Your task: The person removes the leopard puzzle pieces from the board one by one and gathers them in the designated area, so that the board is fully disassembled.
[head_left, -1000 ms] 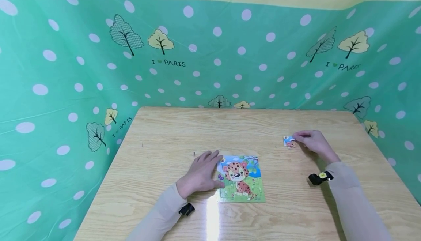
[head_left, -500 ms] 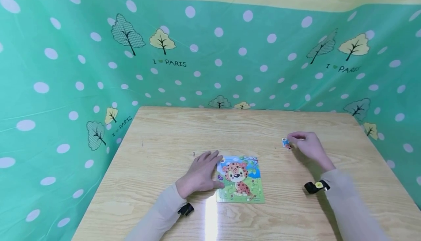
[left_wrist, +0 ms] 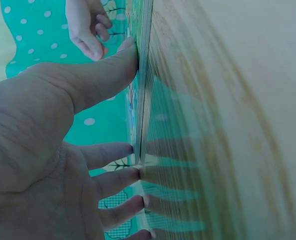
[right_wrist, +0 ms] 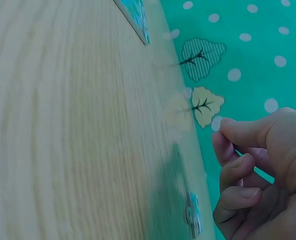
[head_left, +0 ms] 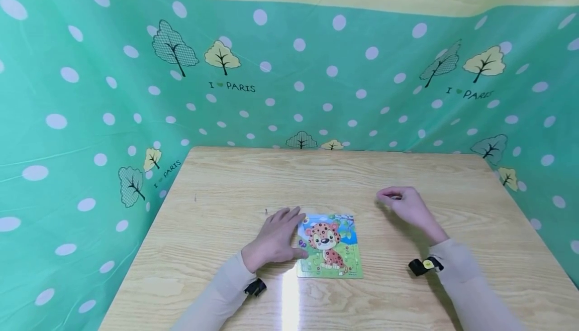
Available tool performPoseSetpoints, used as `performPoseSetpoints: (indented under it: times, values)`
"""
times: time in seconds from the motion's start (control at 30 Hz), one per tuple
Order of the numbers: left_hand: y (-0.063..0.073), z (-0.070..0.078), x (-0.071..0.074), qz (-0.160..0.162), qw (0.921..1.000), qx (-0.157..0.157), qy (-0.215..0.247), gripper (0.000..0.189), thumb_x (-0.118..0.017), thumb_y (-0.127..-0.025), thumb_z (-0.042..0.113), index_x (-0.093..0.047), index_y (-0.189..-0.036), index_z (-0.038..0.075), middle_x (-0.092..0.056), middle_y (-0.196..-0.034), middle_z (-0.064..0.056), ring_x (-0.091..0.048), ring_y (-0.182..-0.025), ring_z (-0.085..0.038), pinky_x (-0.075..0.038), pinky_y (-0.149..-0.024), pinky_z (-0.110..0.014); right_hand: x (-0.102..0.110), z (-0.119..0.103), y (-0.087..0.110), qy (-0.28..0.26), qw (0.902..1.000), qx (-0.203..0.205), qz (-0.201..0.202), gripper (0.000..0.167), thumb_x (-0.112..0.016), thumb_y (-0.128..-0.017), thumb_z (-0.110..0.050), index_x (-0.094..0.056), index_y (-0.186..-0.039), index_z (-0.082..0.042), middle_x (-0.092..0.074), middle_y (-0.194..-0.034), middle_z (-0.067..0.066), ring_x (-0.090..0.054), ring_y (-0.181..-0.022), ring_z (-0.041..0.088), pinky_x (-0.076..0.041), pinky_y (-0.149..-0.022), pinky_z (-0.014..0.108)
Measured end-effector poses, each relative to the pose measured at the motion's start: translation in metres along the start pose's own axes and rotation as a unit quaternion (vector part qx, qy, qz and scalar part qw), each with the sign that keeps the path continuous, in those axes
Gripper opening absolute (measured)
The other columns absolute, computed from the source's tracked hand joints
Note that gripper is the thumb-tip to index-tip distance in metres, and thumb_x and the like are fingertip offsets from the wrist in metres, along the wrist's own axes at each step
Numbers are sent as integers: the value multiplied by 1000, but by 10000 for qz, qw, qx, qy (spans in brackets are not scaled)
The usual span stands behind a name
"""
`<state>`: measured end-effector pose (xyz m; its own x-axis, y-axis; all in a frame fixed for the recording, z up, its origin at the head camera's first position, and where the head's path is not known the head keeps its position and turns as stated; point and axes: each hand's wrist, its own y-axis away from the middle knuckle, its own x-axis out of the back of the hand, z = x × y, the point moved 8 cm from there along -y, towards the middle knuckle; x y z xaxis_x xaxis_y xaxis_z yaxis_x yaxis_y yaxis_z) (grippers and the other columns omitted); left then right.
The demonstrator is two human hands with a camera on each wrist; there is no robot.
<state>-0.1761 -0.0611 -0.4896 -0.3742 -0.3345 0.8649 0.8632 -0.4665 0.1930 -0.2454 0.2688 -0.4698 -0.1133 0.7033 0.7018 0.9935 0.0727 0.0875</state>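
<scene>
A square jigsaw puzzle (head_left: pixel 334 258) with a cartoon leopard lies flat on the table. My left hand (head_left: pixel 276 235) rests along its left side with fingers spread. In the left wrist view, the thumb (left_wrist: pixel 108 75) touches the puzzle's edge (left_wrist: pixel 144 85). To the right and farther back, my right hand (head_left: pixel 407 208) hovers above the table, thumb and forefinger tips together. Nothing shows between them in the right wrist view, where the fingers (right_wrist: pixel 237 167) are curled. A small puzzle piece (right_wrist: pixel 192 215) lies on the tabletop beneath that hand; the head view hides it.
The wooden table (head_left: pixel 253 170) reaches back to a green dotted cloth (head_left: pixel 307 60) hanging behind and at both sides. A tiny dark mark (head_left: pixel 266 211) is on the wood left of the puzzle. Each wrist wears a black strap (head_left: pixel 425 265).
My right hand has moved left and slightly nearer, covering the loose puzzle piece that showed beside its fingertips before. My left hand and the puzzle have stayed put.
</scene>
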Motion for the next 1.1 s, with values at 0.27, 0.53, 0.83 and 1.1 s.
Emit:
performPoseSetpoints:
  times: [0.27, 0.53, 0.83, 1.1]
  values:
    - [0, -1, -2, 6, 10000, 2, -24, 103, -88, -81, 54, -42, -164, 14, -30, -176, -10, -26, -162, -40, -22, -132, -65, -15, -12, 6, -149, 9997, 169, -96, 30, -68, -105, -26, -77, -123, -3, -78, -116, 16, -65, -90, 20, -52, -71, 25]
    - [0, 0, -1, 30, 10000, -33, -36, 102, -89, -81, 54, -43, -163, 13, -32, -175, -11, -27, -162, -41, -24, -131, -66, -33, -23, 10, -257, 9988, 359, -233, 28, -70, -104, -26, -77, -120, -5, -78, -117, 14, -67, -99, 21, -53, -82, 29]
    - [-1, 1, 0, 29, 10000, -45, -41, 102, -89, -81, 53, -43, -163, 14, -31, -176, -11, -27, -162, -41, -24, -131, -66, -57, -39, 14, -538, 9957, 468, -592, 29, -72, -102, -29, -78, -121, -7, -78, -115, 9, -66, -97, 17, -52, -83, 29]
    - [-1, 2, 0, 18, 10000, -29, -62, 102, -89, -81, 54, -44, -163, 14, -32, -175, -11, -27, -162, -41, -24, -130, -67, -84, -55, 18, -765, 9909, 547, -959, 30, -72, -102, -29, -77, -122, -7, -78, -109, 6, -67, -95, 16, -55, -82, 29]
